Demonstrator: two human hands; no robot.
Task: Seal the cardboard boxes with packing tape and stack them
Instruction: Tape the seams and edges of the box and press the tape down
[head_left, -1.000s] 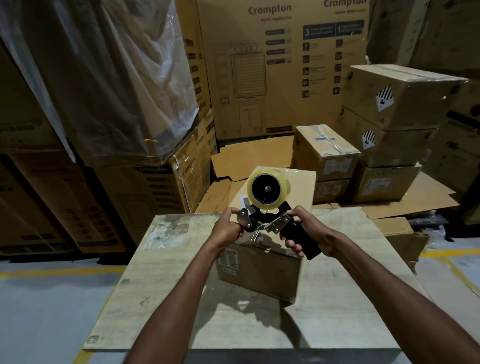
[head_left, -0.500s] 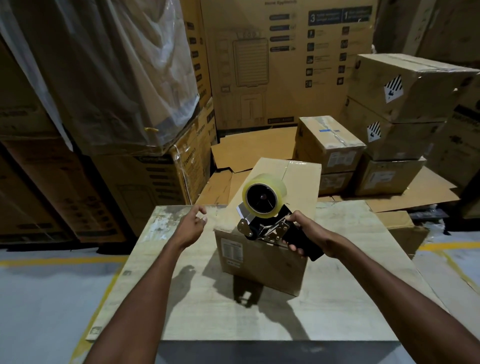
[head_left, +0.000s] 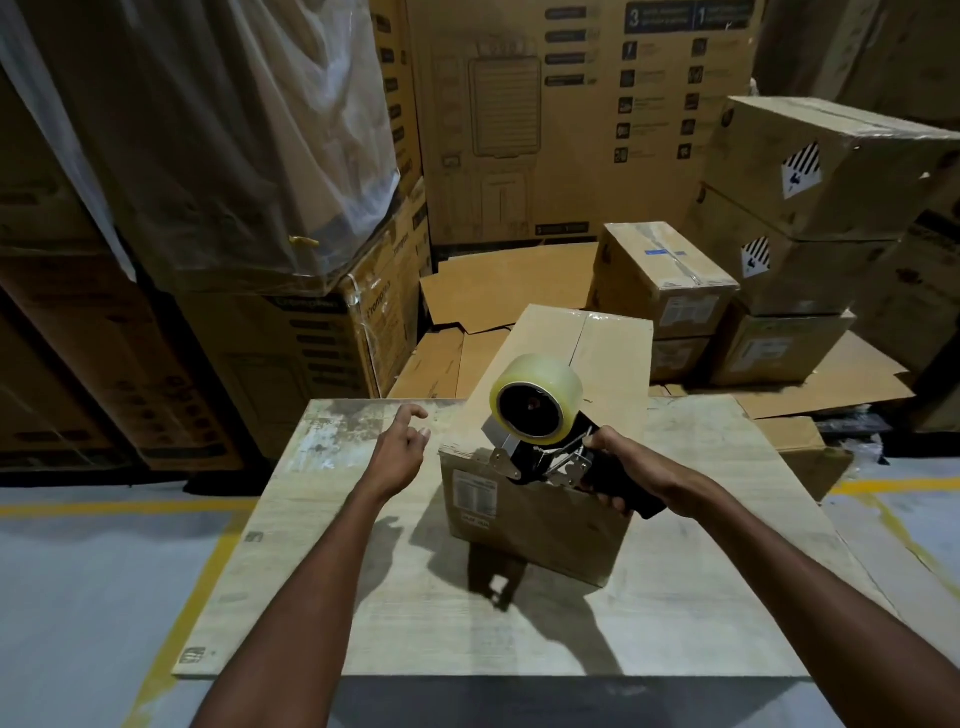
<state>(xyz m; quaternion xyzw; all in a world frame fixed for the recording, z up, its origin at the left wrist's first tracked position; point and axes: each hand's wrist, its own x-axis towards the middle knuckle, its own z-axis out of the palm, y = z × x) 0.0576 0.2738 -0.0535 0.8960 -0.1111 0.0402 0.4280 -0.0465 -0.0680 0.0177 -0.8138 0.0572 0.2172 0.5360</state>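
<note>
From the head view, a cardboard box (head_left: 550, 519) stands on the table (head_left: 363, 597) with its top flaps closed, so its contents are hidden. It sits toward the table's far edge, with bare tabletop to its left and on its near side. The right hand (head_left: 621, 467) is clenched round the black handle of the tape dispenser (head_left: 545, 457), whose clear roll rises above the box's near top edge. The left hand (head_left: 400, 447) hovers just left of the box, fingers loosely curled and holding nothing. Beyond the table, sealed boxes (head_left: 665, 280) are stacked on flattened cardboard (head_left: 509, 280).
</note>
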